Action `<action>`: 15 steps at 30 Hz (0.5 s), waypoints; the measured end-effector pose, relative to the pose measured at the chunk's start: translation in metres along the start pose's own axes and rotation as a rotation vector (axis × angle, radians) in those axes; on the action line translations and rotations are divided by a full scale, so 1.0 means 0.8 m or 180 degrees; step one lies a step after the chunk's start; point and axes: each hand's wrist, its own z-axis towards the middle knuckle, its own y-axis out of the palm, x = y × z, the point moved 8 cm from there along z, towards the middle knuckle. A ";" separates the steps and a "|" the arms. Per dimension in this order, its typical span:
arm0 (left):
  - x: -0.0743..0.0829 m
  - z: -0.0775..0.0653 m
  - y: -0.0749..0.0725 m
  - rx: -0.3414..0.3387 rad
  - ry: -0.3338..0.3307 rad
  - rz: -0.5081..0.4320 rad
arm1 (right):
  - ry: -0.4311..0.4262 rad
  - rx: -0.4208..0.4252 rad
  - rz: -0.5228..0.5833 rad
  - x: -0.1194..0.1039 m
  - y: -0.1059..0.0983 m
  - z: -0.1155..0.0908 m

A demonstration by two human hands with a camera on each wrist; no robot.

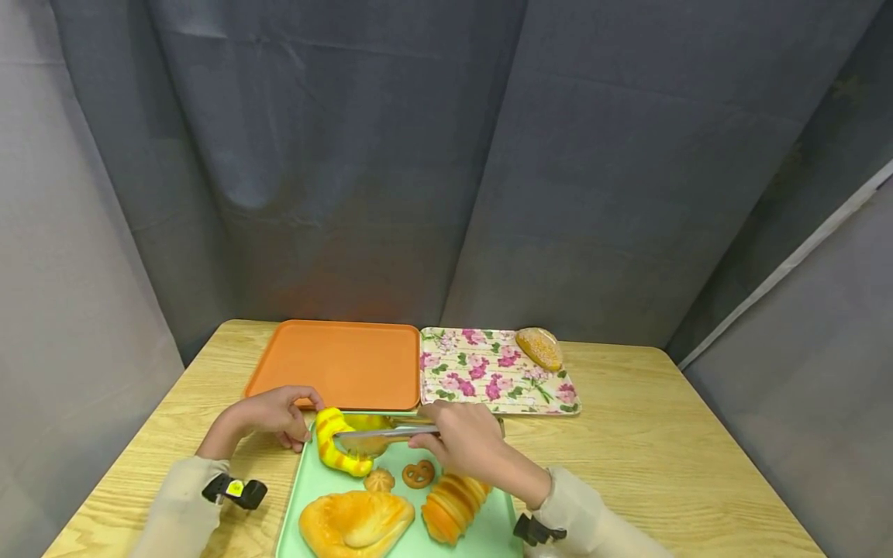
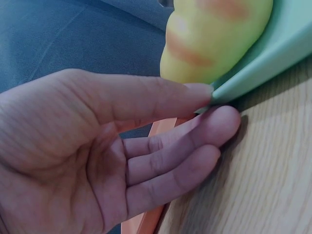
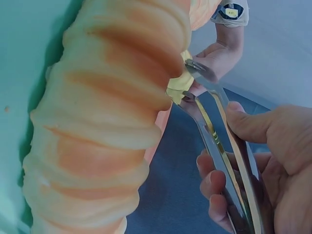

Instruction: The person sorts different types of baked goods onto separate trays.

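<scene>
My left hand (image 1: 282,415) pinches the far left corner of a green tray (image 1: 300,504), thumb on top of the rim and fingers below in the left wrist view. Metal tongs (image 3: 226,146) are in my right hand (image 1: 463,438), the thumb along one arm and fingers curled round the other. The tong heads reach a yellow croissant-shaped bread (image 1: 331,446) with orange stripes by that corner. Its end overlaps the tong tips in the right wrist view. Also in the tray lie a big glossy loop of bread (image 1: 335,519), a small pretzel (image 1: 418,473) and a small round cookie (image 1: 379,480).
A ridged bread roll (image 1: 453,508) sits in the tray below my right hand. Behind the green tray are an orange tray (image 1: 342,364) and a flowered tray (image 1: 446,372), which holds a seeded bun (image 1: 539,348) at its far right corner. Grey curtains (image 1: 349,155) surround the wooden table (image 1: 642,442).
</scene>
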 end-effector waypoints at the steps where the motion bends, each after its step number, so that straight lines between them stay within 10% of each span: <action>1: 0.000 0.000 0.000 -0.0003 0.0004 -0.0005 | 0.0006 0.0010 0.0003 0.000 -0.001 0.000; 15: -0.004 0.002 -0.001 -0.0047 0.0052 -0.0035 | 0.0163 0.0504 -0.0185 0.011 -0.024 -0.002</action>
